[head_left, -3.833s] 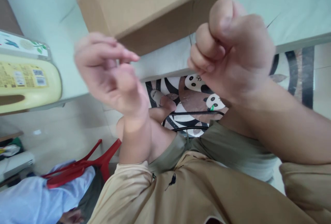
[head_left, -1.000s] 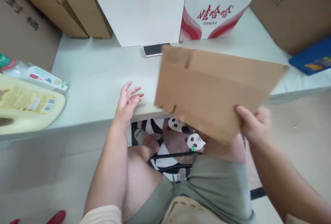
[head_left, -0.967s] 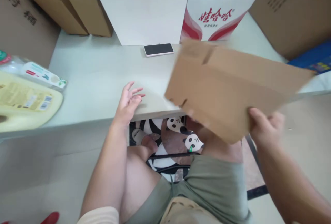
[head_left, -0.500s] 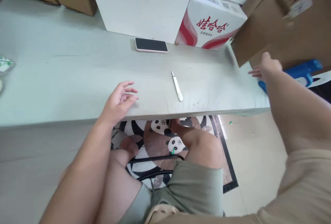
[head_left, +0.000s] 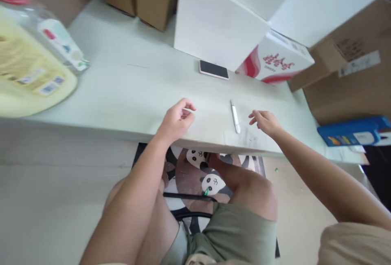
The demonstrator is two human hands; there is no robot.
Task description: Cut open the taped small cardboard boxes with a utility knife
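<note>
White cutter lies flat on the pale bench near its front edge, between both hands. At far left sits a yellow jug. Left hand rests at the bench edge, fingers loosely curled and empty. Right hand hovers just beside the cutter, fingers apart, holding nothing. Behind lies a phone, with a red-and-white carton further right.

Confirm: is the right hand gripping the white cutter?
No. The right hand is open, just right of the white cutter, which lies flat on the table untouched.
</note>
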